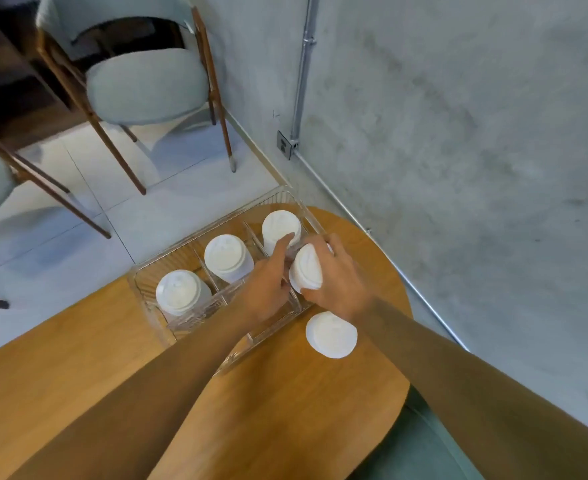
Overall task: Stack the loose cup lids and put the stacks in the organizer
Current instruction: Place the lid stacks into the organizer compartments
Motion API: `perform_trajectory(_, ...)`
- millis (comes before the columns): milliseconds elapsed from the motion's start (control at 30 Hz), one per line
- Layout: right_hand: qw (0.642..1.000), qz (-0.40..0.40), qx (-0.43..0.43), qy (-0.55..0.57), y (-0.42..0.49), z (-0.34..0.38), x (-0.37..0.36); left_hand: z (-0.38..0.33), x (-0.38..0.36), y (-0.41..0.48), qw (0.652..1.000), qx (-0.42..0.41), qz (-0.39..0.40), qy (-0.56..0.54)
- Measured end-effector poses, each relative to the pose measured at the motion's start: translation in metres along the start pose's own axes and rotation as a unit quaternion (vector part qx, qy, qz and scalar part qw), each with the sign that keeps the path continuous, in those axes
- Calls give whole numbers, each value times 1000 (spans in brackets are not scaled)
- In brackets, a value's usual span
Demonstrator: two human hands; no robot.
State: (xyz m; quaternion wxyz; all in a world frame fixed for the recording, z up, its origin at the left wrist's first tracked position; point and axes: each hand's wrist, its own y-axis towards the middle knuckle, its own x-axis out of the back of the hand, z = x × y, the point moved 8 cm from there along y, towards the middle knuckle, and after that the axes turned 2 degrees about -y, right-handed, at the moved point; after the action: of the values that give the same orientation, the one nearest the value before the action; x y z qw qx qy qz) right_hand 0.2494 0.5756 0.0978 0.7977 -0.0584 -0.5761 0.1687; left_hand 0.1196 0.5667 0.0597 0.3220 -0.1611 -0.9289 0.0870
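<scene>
Over the organizer's [195, 237] right end, a tilted lid stack [306, 270] is sitting in the right hand [341, 282], whose fingers are curling round it. Just beside it, the left hand [268, 285] is holding nothing, its straight forefinger touching the far stack [280, 225]. A middle stack [225, 254] and a left stack [178, 292] are standing in other compartments. A loose stack [330, 336] is lying on the wooden table [78, 358] beside the organizer. A grey concrete wall [459, 133], pale tiles [181, 195] and a chair [147, 88] are lying beyond.

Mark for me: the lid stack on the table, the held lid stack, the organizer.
lid stack on the table [331, 335], head view, top lid centre.
held lid stack [307, 268], head view, top lid.
organizer [147, 299], head view, left wall.
</scene>
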Motion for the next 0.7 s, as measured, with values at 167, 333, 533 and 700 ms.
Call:
perform_trajectory(167, 999, 16, 7, -29, 15, -1, -22, 18, 25, -7, 998, 24, -60, -25)
perform_trajectory(333, 999, 42, -13, -14, 23, -8, -47, 22, 28, -23, 999, -2, -30, -17)
perform_trajectory(533, 1000, 19, -2, -4, 13, -3, -36, 20, 20, -45, 997, -60, -44, 8)
perform_trajectory(700, 998, -21, -13, 57, -28, -11, -16, 13, -5, -68, 994, -104, -8, 5)
